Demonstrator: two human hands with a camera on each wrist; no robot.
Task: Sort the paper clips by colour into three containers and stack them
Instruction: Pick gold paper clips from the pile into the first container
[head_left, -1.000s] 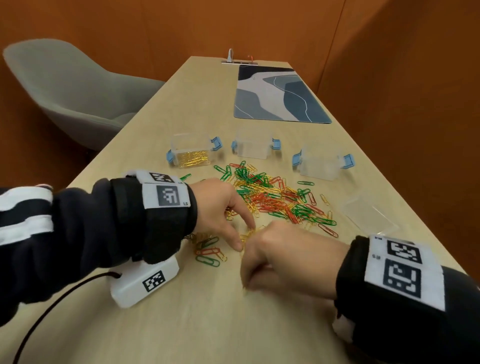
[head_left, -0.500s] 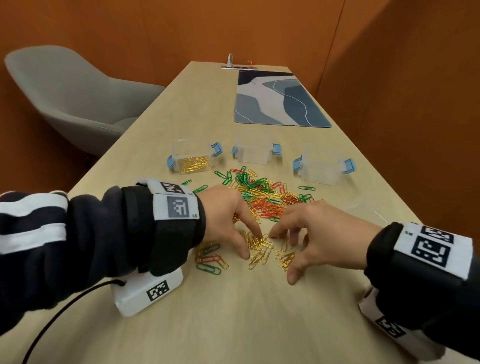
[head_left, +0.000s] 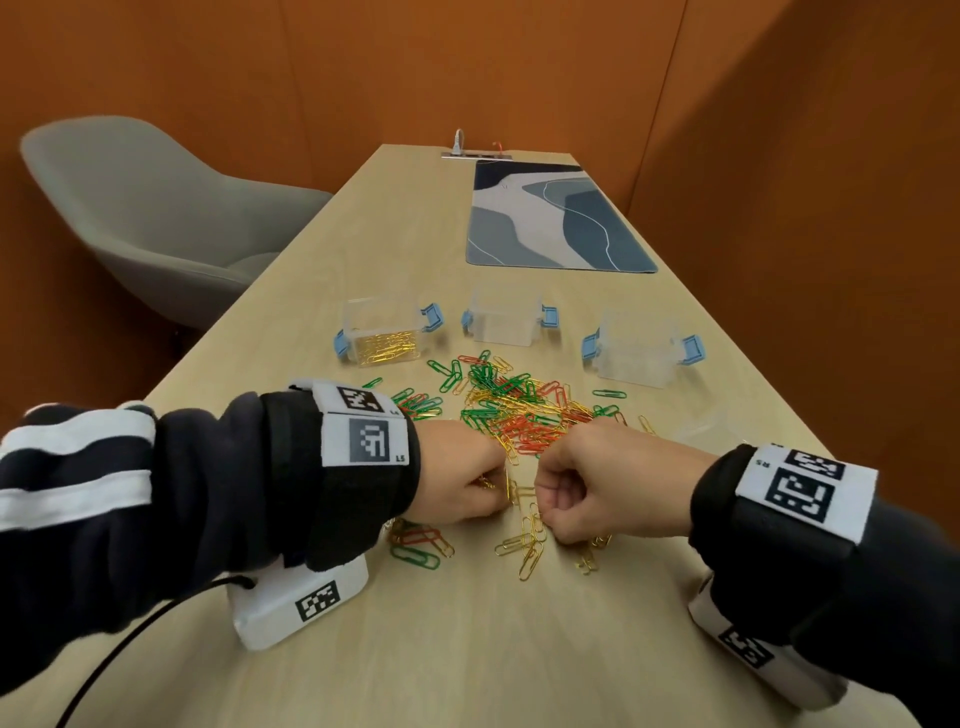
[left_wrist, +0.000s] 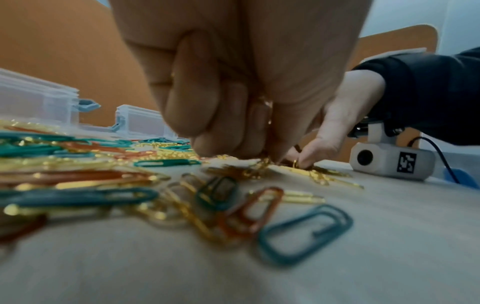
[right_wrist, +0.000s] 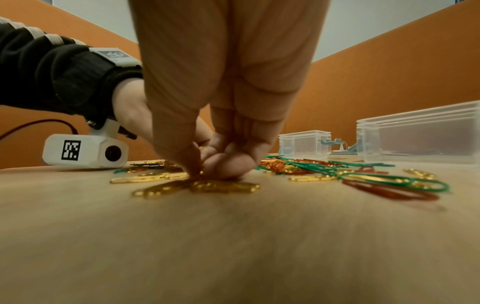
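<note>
At the near table edge: both hands bunched over loose gold clips.

Left hand (head_left: 460, 475) has its fingers curled round a clump of gold clips (left_wrist: 261, 166), some showing between thumb and fingers in the left wrist view. Right hand (head_left: 592, 488) is curled too, thumb and fingertips pinching gold clips against the table (head_left: 467, 649). More gold clips lie just beside and between the hands. Mixed pile (head_left: 519, 410) of green, red and gold clips sits just beyond the hands. Three clear boxes in a row behind the pile: left box (head_left: 382, 332) holds gold clips, middle box (head_left: 506, 322) and right box (head_left: 639, 348) look empty. Clear lid (head_left: 701, 423) lies right of the pile. Mat (head_left: 550, 218) at the far end, chair (head_left: 156, 218) to the left.
</note>
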